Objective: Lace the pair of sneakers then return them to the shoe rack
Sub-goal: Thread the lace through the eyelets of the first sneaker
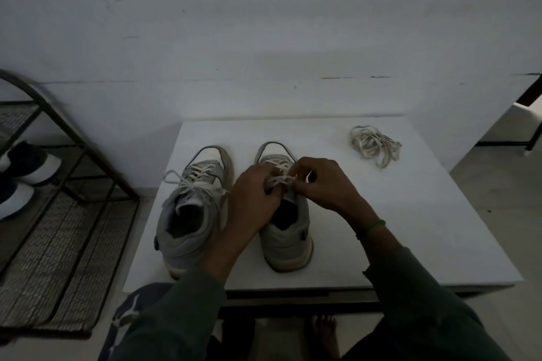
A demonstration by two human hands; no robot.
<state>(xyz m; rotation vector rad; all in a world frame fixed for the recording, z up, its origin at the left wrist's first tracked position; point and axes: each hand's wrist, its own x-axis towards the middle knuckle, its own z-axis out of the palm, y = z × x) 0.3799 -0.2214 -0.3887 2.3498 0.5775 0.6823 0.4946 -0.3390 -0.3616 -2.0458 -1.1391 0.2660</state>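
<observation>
Two grey sneakers stand side by side on a small white table [410, 228], toes pointing away from me. The left sneaker [190, 214] is laced, with its white lace tied in a loose bow. Over the tongue of the right sneaker [289, 240] my left hand [255, 190] and my right hand [322, 182] both pinch the white lace [278, 180]. My fingers hide most of the upper eyelets. A metal shoe rack [58, 184] stands on the floor to the left.
A bundle of loose white laces [374, 145] lies at the table's far right. Dark shoes with white soles [20, 176] sit on the rack's mesh shelves. A white wall rises just behind the table. My bare feet show under the table's front edge.
</observation>
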